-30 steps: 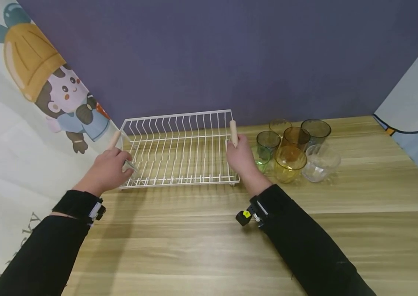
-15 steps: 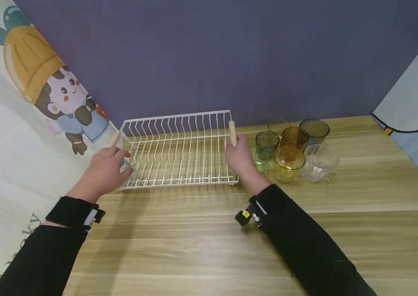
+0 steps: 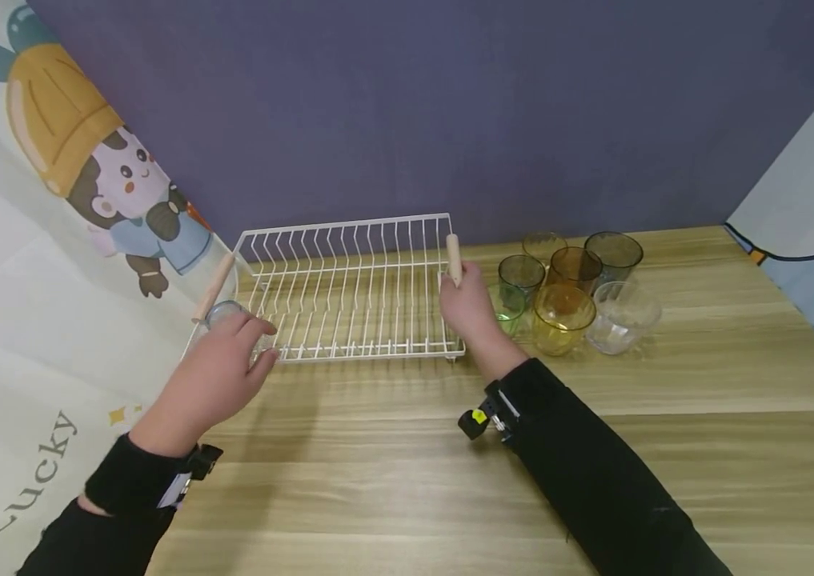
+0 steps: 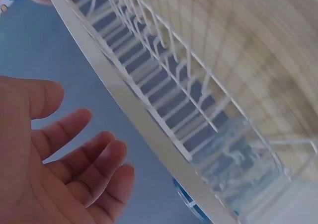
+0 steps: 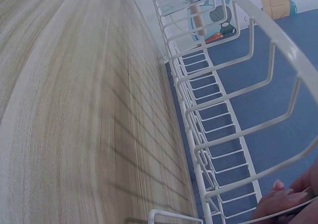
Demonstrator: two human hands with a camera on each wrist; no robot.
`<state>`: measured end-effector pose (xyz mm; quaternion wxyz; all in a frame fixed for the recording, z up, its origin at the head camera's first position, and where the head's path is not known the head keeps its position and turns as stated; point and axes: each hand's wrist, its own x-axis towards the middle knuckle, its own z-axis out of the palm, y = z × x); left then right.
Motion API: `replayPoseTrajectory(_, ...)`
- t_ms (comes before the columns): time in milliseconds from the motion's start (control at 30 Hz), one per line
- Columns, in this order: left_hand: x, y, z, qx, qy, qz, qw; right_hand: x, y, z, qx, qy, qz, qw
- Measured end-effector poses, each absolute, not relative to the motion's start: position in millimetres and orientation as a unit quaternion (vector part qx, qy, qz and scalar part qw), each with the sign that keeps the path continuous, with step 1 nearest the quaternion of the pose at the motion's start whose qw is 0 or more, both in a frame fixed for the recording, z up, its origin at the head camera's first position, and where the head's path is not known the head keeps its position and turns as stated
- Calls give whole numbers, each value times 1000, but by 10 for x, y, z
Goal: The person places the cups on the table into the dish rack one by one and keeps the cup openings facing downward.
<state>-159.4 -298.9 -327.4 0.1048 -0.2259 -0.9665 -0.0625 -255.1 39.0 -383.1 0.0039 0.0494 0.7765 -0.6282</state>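
Note:
A white wire dish rack (image 3: 349,223) stands against the wall, with a wooden handle (image 3: 454,260) at its right end and another at its left. Just below the right handle, my right hand (image 3: 475,308) grips that end of the rack, its fingertips partly hidden. A clear, bluish drinking glass (image 3: 223,310) sits in the left end of the rack, partly covered by my left hand (image 3: 226,368). In the left wrist view, the fingers are loosely bent and apart from the glass (image 4: 233,164), holding nothing.
Right of the rack stand several tumblers: green (image 3: 507,308), yellow (image 3: 563,320), amber (image 3: 576,268), grey (image 3: 614,252) and clear (image 3: 619,320). A purple-blue wall (image 3: 450,112) rises behind. A printed white curtain (image 3: 32,320) borders the left side of the wooden table (image 3: 378,480).
My left hand has let go of the glass and drawn back toward the front, uncovering the left wooden handle. My right hand keeps its place on the rack.

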Motion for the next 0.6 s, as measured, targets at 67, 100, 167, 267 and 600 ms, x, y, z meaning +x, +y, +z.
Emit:
replayPoseTrajectory(67,-1546,-2931,-3300,-241,-962,-63,115,-2549,393,-3827,50,776,-629,2)
replayPoseTrajectory(100,-1524,-2902,-3313,-247,-960,-61,119,-2547,393,-3825,51,775,-630,2)
replayPoseTrajectory(167,-1487,-2839,-3336,-256,-957,-61,120,-2544,394,-3820,53,774,-631,3)
replayPoseTrajectory(267,-1439,-2743,-3381,-267,-955,-61,112,-2539,392,-3815,55,772,-633,4)
replayPoseTrajectory(600,-1372,-2528,-3517,-277,-952,-41,126,-2538,388,-3821,54,775,-629,0)
